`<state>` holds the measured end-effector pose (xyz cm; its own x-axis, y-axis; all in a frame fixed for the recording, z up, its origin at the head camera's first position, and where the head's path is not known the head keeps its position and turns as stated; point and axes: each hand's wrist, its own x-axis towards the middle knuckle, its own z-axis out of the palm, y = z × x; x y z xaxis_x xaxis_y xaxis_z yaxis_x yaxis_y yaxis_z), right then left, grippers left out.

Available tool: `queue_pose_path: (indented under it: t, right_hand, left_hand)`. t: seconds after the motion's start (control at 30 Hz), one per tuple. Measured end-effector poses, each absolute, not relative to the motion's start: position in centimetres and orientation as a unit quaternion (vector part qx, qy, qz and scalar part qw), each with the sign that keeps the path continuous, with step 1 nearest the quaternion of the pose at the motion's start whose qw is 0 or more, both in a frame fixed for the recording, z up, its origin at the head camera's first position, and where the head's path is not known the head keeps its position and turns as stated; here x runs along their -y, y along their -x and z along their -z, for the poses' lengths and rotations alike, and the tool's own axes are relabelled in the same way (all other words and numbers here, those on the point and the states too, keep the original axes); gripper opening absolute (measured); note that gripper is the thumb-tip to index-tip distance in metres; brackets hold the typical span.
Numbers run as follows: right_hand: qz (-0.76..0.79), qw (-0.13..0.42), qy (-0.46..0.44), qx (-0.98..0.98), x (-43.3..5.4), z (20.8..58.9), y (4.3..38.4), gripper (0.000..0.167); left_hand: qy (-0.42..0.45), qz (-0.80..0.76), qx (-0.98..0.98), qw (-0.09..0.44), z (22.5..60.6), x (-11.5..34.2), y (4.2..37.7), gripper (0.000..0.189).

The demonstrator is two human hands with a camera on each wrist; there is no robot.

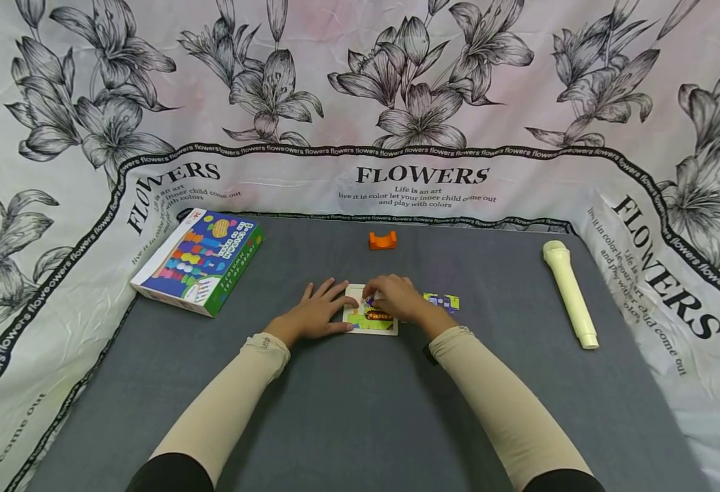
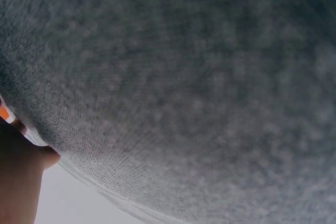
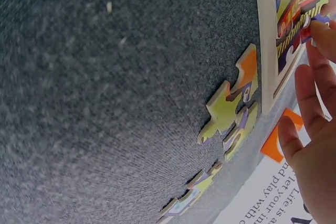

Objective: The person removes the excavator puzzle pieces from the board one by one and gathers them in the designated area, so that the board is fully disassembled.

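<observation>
A small jigsaw puzzle board (image 1: 369, 332) with a pale frame lies on the grey table, its lower part filled with a yellow-green and red picture. My left hand (image 1: 313, 312) lies flat with spread fingers at the board's left side, thumb and fingertips on its frame. In the left wrist view only a dark edge of that hand (image 2: 20, 177) shows. Over the board, my right hand (image 1: 397, 298) pinches a puzzle piece (image 3: 318, 20), purple in the right wrist view, between thumb and fingers. Several loose puzzle pieces (image 3: 231, 109) lie beside the board, partly covered by the right hand from above.
Behind the board sits an orange curved block (image 1: 382, 240). A colourful game box (image 1: 203, 260) stands at the back left, and a pale yellow stick (image 1: 571, 294) lies at the right. Flower-printed sheeting (image 1: 421, 181) borders the grey table (image 1: 348, 417).
</observation>
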<state>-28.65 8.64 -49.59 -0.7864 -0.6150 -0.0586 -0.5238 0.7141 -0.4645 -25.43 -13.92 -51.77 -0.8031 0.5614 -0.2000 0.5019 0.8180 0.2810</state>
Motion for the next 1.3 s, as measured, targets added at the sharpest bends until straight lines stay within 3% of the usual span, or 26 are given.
queue_pose_path:
  t: [0.9,1.3]
  right_hand:
    - [0.233,0.112,0.305,-0.916,-8.83,49.53,28.88,0.019]
    - [0.213,0.076,0.334,-0.915,-8.58,49.88,28.66,0.017]
  left_hand:
    - [-0.281,-0.116,-0.944,0.13,51.8,14.05,25.39,0.053]
    - [-0.283,-0.119,-0.942,0.133,51.73,14.06,25.46,0.053]
